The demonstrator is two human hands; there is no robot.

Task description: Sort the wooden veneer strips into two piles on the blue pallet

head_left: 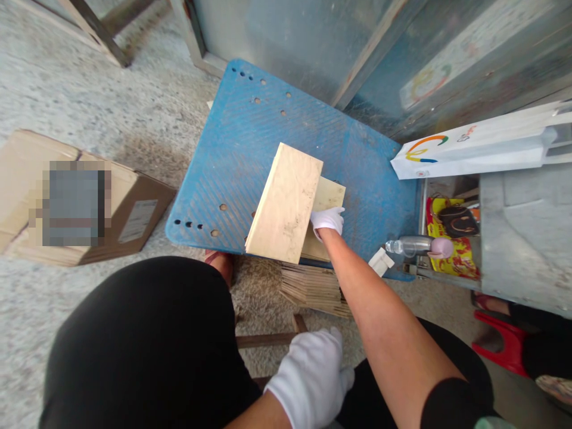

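My right hand (329,221), in a white glove, lies over a thin pale wooden board (329,193) on the blue plastic tabletop. Its fingers are partly stretched out and point to the right. Beside it, a small stack of pale rectangular boards (286,202) overlaps that board, with dark specks on the top face. Low in the view, my left hand (313,375), also white-gloved, is held above my lap with its fingers curled. Whatever it may hold is hidden beneath it. Under the table's near edge stands a pile of similar boards (313,289).
The blue tabletop (241,137) has holes near its corners. At right are a white paper bag (482,146), a clear bottle (413,245), crumpled white paper (381,262) and a metal surface (527,232). Cardboard (120,202) lies left; a red stool (503,342) stands by another person's legs.
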